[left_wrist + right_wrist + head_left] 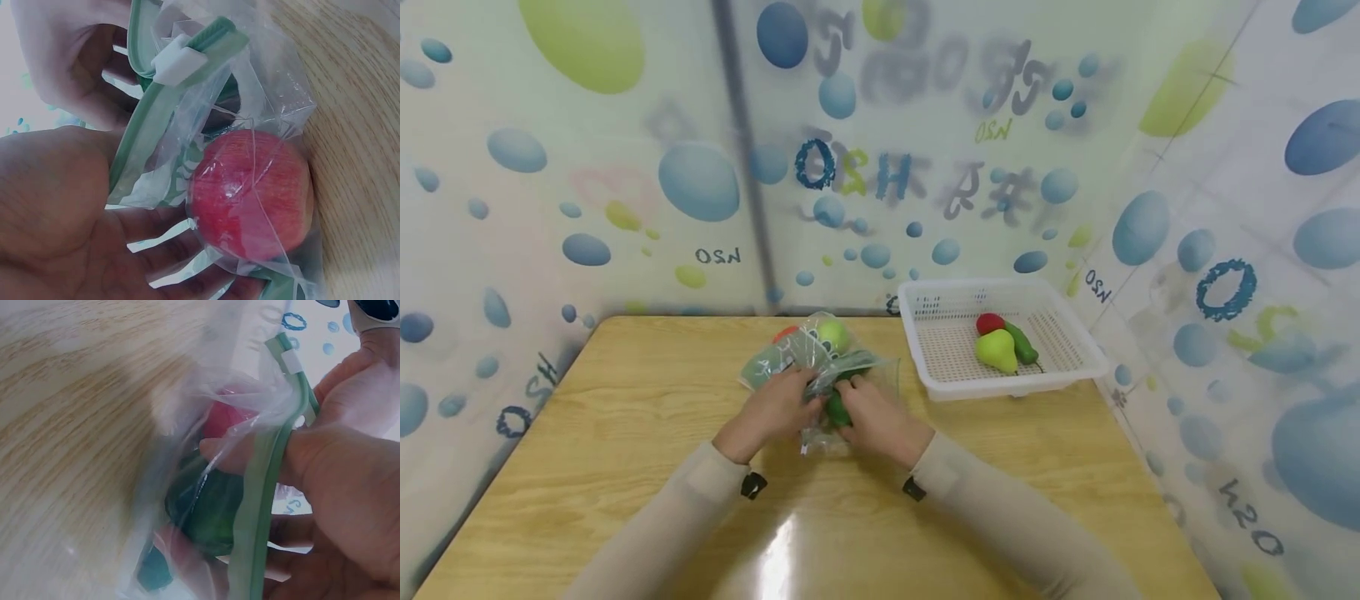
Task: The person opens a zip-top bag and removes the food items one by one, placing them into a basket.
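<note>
A clear zip bag (256, 506) with a green zip strip and a white slider (179, 60) lies on the table between both hands. Inside it sits a red apple (253, 194), plain in the left wrist view. My left hand (780, 404) holds the bag at its mouth, its fingers stretching along the side by the apple. My right hand (880, 421) reaches in past the zip strip. Its thumb and fingers grip a dark green, rounded vegetable (209, 503), partly hidden by the plastic.
Just behind the hands lie a green apple (832, 335) and a red-orange item (786, 333) under clear plastic with a green panel (767, 363). At the back right, a white basket (940, 386) holds a yellow-green pear (997, 350), a green chili pepper (1021, 342) and a red item (989, 323).
</note>
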`<state>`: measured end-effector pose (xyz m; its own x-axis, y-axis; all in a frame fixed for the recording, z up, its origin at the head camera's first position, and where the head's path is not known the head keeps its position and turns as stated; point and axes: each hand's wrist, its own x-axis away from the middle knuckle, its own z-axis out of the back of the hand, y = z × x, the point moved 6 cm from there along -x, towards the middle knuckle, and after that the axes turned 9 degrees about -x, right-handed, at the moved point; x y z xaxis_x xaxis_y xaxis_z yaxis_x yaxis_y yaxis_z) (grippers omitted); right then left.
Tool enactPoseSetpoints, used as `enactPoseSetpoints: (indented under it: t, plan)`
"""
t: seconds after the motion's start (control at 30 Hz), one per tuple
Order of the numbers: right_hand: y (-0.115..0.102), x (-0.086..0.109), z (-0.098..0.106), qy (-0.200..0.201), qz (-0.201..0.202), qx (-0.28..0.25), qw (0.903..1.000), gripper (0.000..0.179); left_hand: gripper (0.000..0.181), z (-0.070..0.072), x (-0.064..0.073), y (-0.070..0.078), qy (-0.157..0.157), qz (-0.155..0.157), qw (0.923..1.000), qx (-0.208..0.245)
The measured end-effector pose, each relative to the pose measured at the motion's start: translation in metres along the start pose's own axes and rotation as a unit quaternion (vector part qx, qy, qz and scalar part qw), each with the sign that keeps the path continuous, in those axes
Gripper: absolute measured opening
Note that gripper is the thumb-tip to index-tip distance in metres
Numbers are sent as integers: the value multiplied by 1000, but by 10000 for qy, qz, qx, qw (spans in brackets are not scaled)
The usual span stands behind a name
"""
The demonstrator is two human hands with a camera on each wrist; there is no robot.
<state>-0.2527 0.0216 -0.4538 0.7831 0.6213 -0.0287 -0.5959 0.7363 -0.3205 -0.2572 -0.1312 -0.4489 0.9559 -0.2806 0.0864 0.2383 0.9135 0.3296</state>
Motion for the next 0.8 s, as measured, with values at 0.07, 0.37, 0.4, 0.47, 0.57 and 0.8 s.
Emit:
enactPoseSetpoints:
  t: [0.07,0.37,0.4,0.47,0.57,0.8]
  plan:
    - [1,2,1,32,3,-108,9999,58,54,0,0,0,7,-21,10000,3]
    - [2,13,22,269,78,-397,9988,65,48,0,-5,-2,73,-114,9999,53]
    - [1,13,25,278,79,-384,9988,65,47,0,-5,-2,83,-112,9999,44]
    - [1,15,29,290,90,-405,9987,66,46,1,-6,-2,87,-94,9999,34]
    - [1,16,33,285,81,-469,9985,67,47,1,-6,-1,37,-61,10000,21]
    - [0,23,42,233,34,-727,9971,70,44,-2,-6,-3,-32,-43,9999,141]
